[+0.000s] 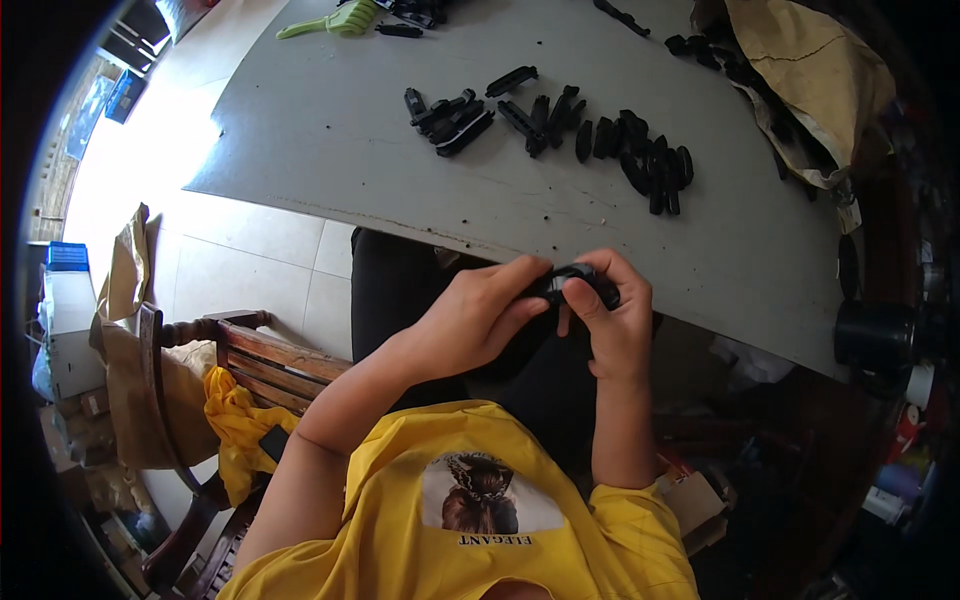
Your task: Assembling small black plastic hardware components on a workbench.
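Just off the near edge of the grey table (400, 215), both my hands hold a small black plastic piece (603, 286) with a curved outline. My left hand (478, 312) pinches its left end between thumb and fingers. My right hand (622, 315) is closed round the right end, thumb on the near side. Fingers hide much of the piece, so its exact kind is unclear. Beyond my hands lie several similar black pieces: a stacked group (450, 122), a middle cluster (540, 122) and a right-hand cluster (655, 165).
At the far right of the tabletop, a brown paper bag (820, 85) lies with black pieces at its mouth. A light green brush-like object (340, 20) sits at the far left. Left of me stands a wooden chair (270, 355) with yellow cloth (238, 425). A black cylinder (873, 335) is at right.
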`<state>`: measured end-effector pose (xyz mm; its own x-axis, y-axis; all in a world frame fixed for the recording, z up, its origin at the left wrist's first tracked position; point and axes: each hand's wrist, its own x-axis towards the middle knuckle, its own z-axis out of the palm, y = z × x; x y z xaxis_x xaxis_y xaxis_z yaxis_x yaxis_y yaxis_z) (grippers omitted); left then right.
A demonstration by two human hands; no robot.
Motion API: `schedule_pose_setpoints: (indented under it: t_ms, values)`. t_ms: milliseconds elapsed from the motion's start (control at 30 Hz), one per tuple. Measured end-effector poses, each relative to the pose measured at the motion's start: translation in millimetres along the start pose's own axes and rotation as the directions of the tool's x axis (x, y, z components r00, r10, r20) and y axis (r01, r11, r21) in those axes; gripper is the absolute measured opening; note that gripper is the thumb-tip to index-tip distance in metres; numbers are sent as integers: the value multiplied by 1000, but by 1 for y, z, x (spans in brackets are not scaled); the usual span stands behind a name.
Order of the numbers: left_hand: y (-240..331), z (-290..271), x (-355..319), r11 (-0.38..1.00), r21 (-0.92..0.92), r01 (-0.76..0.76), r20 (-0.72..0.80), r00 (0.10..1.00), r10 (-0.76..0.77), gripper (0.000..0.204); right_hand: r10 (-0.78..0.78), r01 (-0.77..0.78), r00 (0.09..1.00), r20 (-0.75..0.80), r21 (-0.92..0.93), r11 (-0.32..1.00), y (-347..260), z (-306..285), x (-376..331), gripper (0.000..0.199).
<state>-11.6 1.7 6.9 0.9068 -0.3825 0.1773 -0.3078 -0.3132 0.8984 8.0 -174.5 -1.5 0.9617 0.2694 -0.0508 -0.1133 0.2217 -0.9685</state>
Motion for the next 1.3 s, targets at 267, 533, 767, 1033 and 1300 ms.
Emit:
schedule_pose_setpoints:
  t_ms: [267, 533, 767, 1033, 1300]
  values:
    - [-20, -34, 34, 826, 486, 287, -361, 926, -109, 36, -82, 91, 996, 41, -335, 938, 14, -20, -1, 21]
    - [-49, -40, 53, 495, 745, 448, -461, 881, -104, 26, -517, -41, 855, -47, -999, 24, -5, -61, 67, 16]
    - [-58, -41, 14, 891, 413, 188, -480, 876, 38, 29, -467, -20, 877, -118, -977, 211, -9, -63, 47, 21]
    - [-5, 3, 15, 978, -131, 163, -224, 956, -189, 33, -179, 197, 974, -140, 127, 972, -1, 15, 1, 26]
    - [4, 5, 12, 991, -88, 97, -52, 993, -101, 39, -368, 344, 903, -223, -137, 929, 10, 18, -6, 20]
